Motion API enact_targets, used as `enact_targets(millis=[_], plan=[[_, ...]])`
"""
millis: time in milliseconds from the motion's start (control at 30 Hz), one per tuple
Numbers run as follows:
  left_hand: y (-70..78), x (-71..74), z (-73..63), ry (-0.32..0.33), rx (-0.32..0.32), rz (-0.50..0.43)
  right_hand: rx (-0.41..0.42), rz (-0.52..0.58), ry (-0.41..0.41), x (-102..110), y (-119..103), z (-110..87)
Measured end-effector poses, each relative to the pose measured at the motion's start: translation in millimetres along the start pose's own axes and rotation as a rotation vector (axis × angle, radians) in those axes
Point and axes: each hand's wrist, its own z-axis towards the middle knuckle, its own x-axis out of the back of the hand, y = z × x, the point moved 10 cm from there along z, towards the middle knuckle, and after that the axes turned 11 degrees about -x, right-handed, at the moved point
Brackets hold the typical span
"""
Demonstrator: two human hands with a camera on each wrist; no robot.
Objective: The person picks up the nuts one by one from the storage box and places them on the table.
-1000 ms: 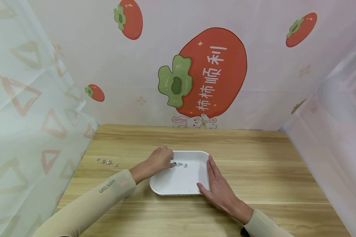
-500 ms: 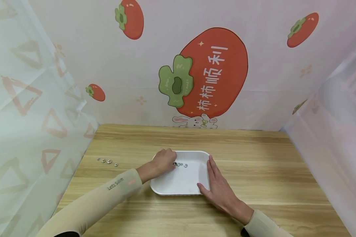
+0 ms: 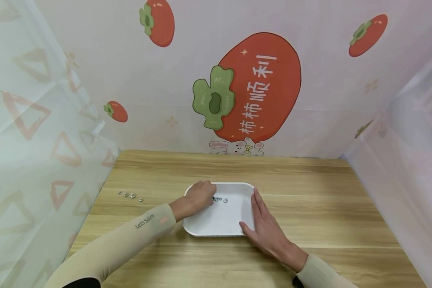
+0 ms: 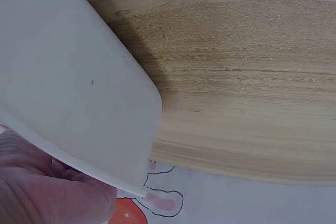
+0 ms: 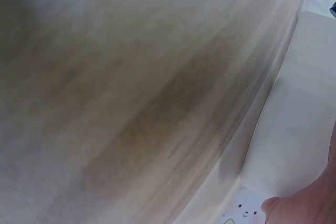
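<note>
A white rectangular tray (image 3: 216,224) stands on the table. My left hand (image 3: 201,195) is over its back left part, fingers curled. Beside these fingers several small metal rings (image 3: 225,200), like nuts or washers, lie in a row in the tray. The left fingertips are hidden, so whether they hold anything does not show. In the left wrist view, the left hand (image 4: 58,195) appears past the tray's rim (image 4: 79,165). My right hand (image 3: 266,230) rests on the tray's right side, fingers straight along the rim and thumb reaching inside.
Several more small metal rings (image 3: 133,195) lie in a loose row on the wooden table (image 3: 331,224), left of the tray. A printed cloth backdrop (image 3: 158,132) rises behind the table's back edge, and hanging cloths flank both sides.
My left hand has moved slightly right and its fingers have curled in more over the tray. The right hand and the visible metal rings stay where they were.
</note>
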Motion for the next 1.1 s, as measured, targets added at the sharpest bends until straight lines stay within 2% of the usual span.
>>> enact_targets(millis=[367,633,967,1100], plan=[[2.8,1.8,3.0,0.011,0.003,0.041,0.003,-0.001,0.002,1.3,-1.6,1.6],[4.3,3.2,2.0,0.002,-0.01,0.023,-0.002,-0.008,0.005,1.1,-1.0,0.8],[-2.7,0.3,-0.1,0.015,0.021,-0.077,0.008,-0.003,0.015,0.9,-1.2,0.1],[-5.2,4.1,-3.4,0.04,0.026,-0.128,0.009,0.0,0.013,0.9,-1.7,-0.2]])
